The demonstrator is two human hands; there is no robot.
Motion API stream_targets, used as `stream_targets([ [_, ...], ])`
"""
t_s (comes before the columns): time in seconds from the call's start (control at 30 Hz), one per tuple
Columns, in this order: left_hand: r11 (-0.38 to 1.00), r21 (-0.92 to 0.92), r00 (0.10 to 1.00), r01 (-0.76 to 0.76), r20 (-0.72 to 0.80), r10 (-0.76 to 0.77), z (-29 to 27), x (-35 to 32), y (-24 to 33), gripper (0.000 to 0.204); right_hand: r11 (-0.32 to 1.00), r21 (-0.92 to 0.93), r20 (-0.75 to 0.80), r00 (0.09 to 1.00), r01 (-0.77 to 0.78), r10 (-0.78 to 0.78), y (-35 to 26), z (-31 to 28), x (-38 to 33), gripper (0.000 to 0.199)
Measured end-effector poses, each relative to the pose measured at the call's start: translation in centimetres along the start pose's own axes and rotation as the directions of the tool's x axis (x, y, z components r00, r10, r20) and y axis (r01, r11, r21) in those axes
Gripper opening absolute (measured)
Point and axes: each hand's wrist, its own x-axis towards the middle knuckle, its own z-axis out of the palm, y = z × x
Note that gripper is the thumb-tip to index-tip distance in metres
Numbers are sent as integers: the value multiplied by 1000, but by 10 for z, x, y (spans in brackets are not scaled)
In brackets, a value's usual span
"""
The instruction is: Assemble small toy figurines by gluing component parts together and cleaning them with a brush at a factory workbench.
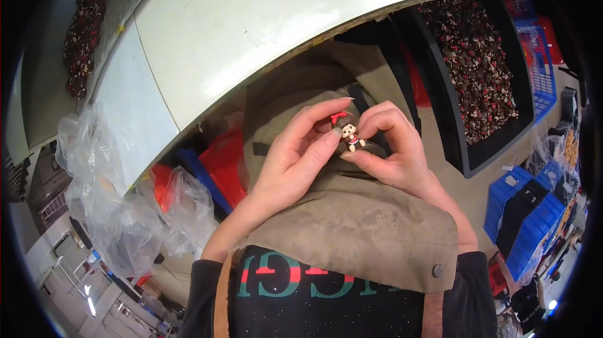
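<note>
A small doll figurine (348,132) with brown hair, a red bow and a red-and-white outfit is held above my lap. My left hand (296,153) pinches its head between thumb and fingers. Beside the figurine's lower body is my right hand (394,144), its thumb and index finger curled toward each other near the feet. Whether those fingertips grip anything is too small to make out. Under both hands lies a brown apron (352,212), spread over my lap.
A white table (251,30) curves across the front. At right stands a black bin (461,131) heaped with similar small brown and red pieces. Blue crates (521,212) sit beyond it. Clear plastic bags (107,200) hang at left, and more pieces (88,37) lie at far left.
</note>
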Motion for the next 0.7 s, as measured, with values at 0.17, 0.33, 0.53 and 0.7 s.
stream_targets([
  [0.17, 999, -44, 1000, -14, 6, 15, -20, -12, -4, 39, 999, 21, 30, 999, -32, 32, 3, 20, 2, 35],
  [0.33, 997, -47, 998, -55, -27, 53, -44, -24, -7, 40, 996, 47, 39, 996, -81, 79, 4, 46, 8, 35],
  [0.53, 988, 106, 991, -112, -56, 118, -71, -21, -8, 39, 992, 52, 49, 993, -113, 111, 11, 65, 24, 35],
  [0.7, 980, 148, 986, -136, -80, 149, -83, -20, -9, 41, 983, 116, 52, 989, -144, 139, 15, 75, 32, 36],
])
